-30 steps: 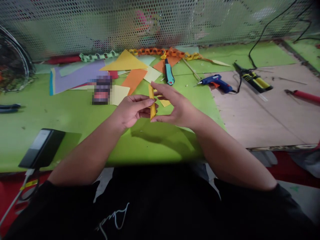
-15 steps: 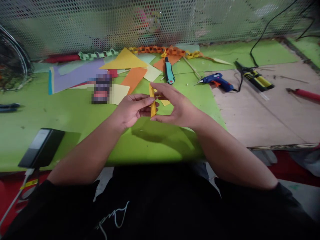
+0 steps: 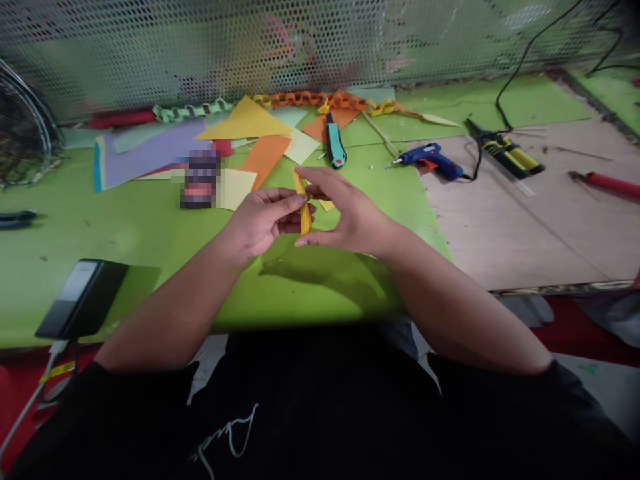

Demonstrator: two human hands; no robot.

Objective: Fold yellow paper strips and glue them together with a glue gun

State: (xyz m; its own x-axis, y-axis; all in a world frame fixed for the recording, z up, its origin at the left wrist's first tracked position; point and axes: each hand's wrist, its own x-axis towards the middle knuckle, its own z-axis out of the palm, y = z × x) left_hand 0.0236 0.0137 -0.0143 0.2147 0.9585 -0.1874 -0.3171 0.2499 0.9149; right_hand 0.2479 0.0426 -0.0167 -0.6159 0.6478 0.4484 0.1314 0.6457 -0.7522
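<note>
Here, above the green table (image 3: 270, 303), the yellow paper (image 3: 305, 219) is pinched by the left hand (image 3: 263, 220) and framed by the right hand (image 3: 353, 213), fingers spread wide, its layers best kept flush by gentle pressure.

Matt folded paper (image 3: 305, 219), perforated metal screen (image 3: 150, 53), smooth plastic glue gun (image 3: 433, 157), wooden board (image 3: 500, 233)

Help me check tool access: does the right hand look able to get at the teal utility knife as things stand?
Probably yes: the teal utility knife lies just beyond the right hand with nothing visible covering it, though that hand curves around the yellow paper strip.
</note>
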